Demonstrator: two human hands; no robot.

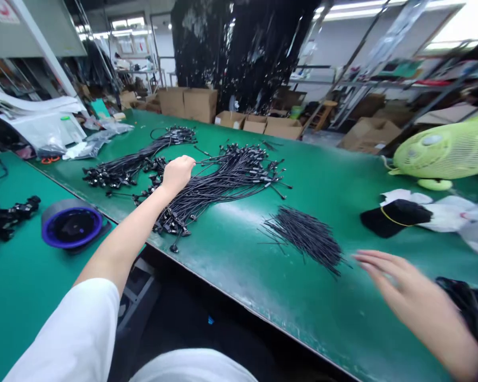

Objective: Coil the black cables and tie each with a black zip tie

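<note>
My left hand (178, 173) reaches far over the green table (263, 276) and is closed on the big pile of black cables with connectors (227, 178). A second bundle of the same cables (137, 159) lies to its left. My right hand (398, 286) hovers low over the table at the near right, fingers stretched out and slightly blurred, holding nothing. Just left of its fingertips lies a heap of thin black ties (306, 236).
A roll of tape with a blue core (71, 225) sits on the left table. A green fan (442, 151), a black bundle with a yellow band (394, 217) and white bags lie at the right. Cardboard boxes (191, 103) stand behind the table.
</note>
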